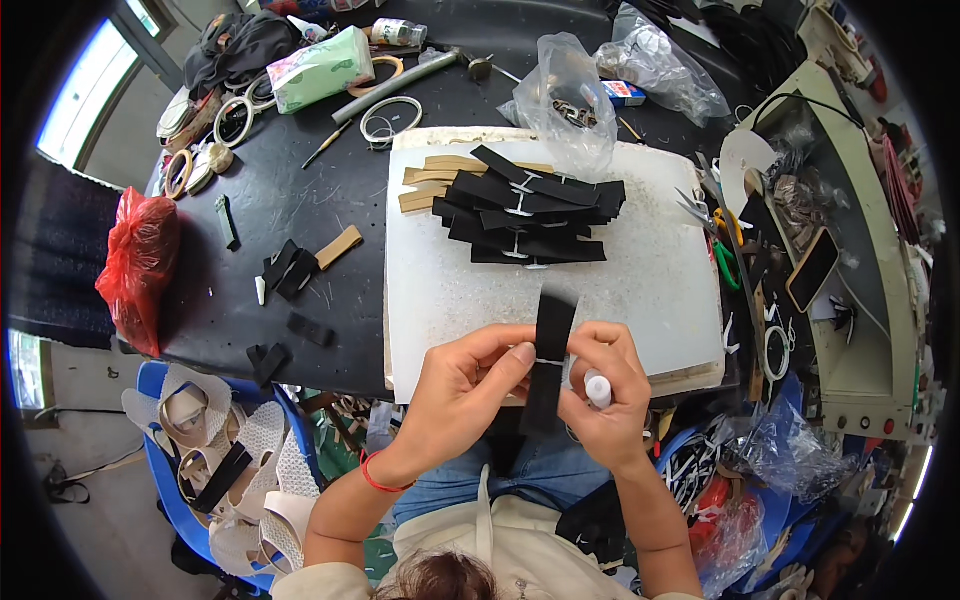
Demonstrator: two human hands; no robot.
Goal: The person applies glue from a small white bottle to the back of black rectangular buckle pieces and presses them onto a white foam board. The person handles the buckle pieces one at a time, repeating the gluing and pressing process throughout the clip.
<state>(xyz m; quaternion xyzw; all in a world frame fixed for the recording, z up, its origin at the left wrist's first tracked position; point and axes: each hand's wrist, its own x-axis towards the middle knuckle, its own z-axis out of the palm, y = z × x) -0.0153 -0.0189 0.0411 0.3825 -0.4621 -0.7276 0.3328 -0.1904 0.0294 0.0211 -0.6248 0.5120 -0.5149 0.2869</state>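
Observation:
My left hand (468,380) pinches a black strap (556,318) between thumb and fingers, holding it upright over the near edge of the white board (455,310). A thin pale band crosses the strap beside my thumb. On the strap's other side, my right hand (612,405) is closed round a small white tube or bottle (597,388), and its fingertips are close to the strap. Whether they touch it I cannot tell. Farther up the board lies a pile of black straps (540,215) with small silvery metal pieces, partly over several tan straps (425,200).
Left on the black table are a red plastic bag (140,270), loose strap pieces (290,268) and a hammer (400,85). Scissors (697,212) and a phone (813,270) lie right. A blue basket (165,470) of pale shoe parts stands lower left. Clear bags (575,85) sit behind the board.

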